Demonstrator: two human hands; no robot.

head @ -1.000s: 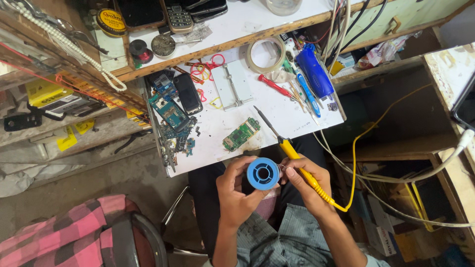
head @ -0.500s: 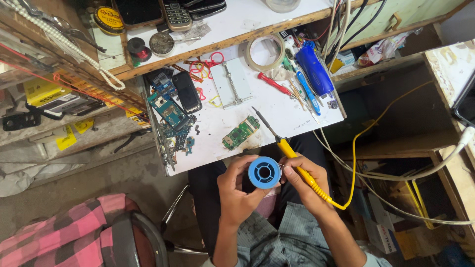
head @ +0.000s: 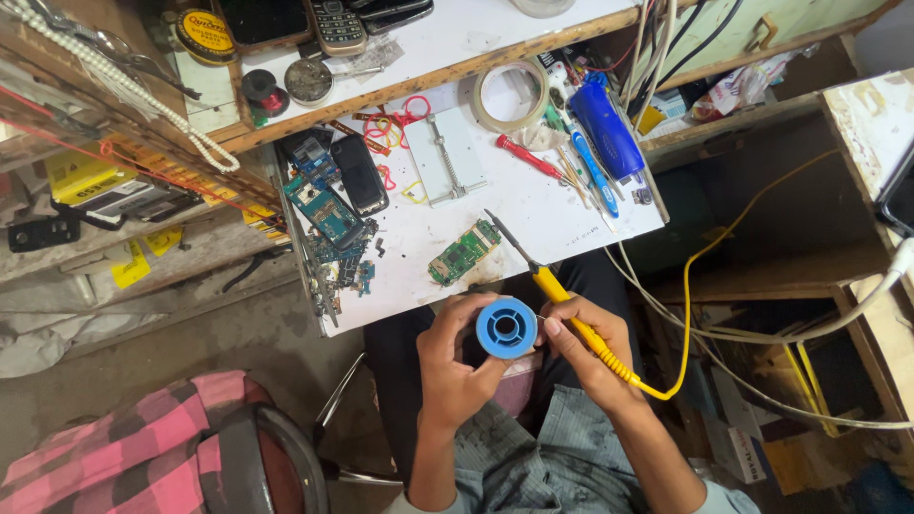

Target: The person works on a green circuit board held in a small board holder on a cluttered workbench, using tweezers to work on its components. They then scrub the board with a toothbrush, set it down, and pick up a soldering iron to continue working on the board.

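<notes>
Head camera, looking straight down: a seated person works at the near edge of a cluttered white worktop (head: 533,214). The left hand (head: 455,366) is closed around a blue spool (head: 506,327), held just off the worktop's edge above the lap, its open hub facing the camera. The right hand (head: 586,345) grips a yellow-handled soldering iron (head: 562,303), its fingers touching the spool's right rim; the iron's dark tip lies over the worktop, pointing up-left, and its yellow cord (head: 687,314) loops away to the right. Just beyond the spool lies a small green circuit board (head: 464,253). Farther back sit a black phone (head: 360,173), a metal board holder (head: 449,157), a roll of clear tape (head: 509,95), a red screwdriver (head: 529,157) and a blue cylinder (head: 606,127). A pink checked cloth (head: 143,447) shows lower left.
</notes>
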